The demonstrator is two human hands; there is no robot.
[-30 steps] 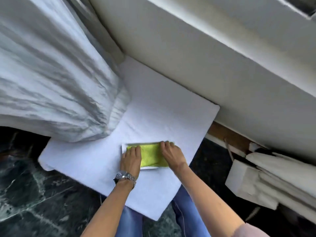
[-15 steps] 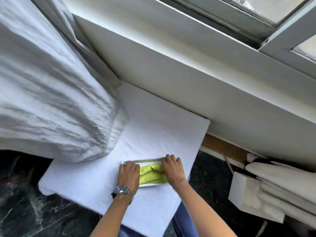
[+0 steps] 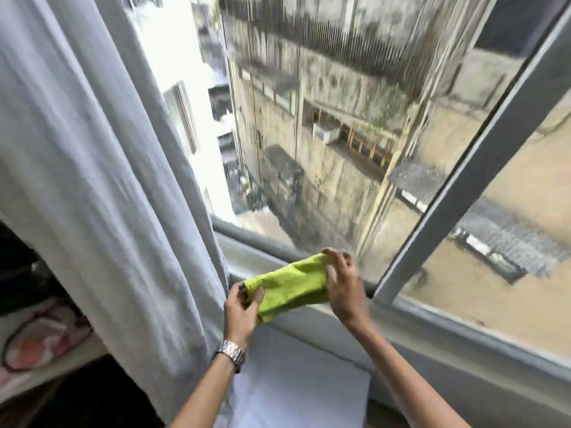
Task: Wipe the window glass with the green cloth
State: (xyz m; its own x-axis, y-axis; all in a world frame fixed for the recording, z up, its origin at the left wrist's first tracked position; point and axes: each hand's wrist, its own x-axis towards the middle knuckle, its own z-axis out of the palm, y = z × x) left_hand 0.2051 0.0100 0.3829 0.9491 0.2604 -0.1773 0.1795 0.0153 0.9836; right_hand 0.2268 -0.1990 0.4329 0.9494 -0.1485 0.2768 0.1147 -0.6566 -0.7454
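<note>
The green cloth [image 3: 290,285] is folded and held in the air in front of the lower window frame. My left hand [image 3: 241,310], with a metal watch on its wrist, grips the cloth's lower left end. My right hand [image 3: 344,282] pinches its upper right end. The window glass [image 3: 324,118] rises just behind the cloth and shows blurred buildings outside. A second pane [image 3: 494,242] lies to the right of a slanted grey frame bar [image 3: 463,168]. The cloth hangs just short of the glass, not visibly touching it.
A grey curtain [image 3: 102,180] hangs at the left, right beside my left hand. The white sill [image 3: 432,341] runs below the panes. A white pad [image 3: 293,390] lies under my arms. Pink fabric [image 3: 40,335] lies on a surface at the far left.
Both hands lifted the green cloth off the white pad up to window height. The view swung up from the floor and wall to the window.
</note>
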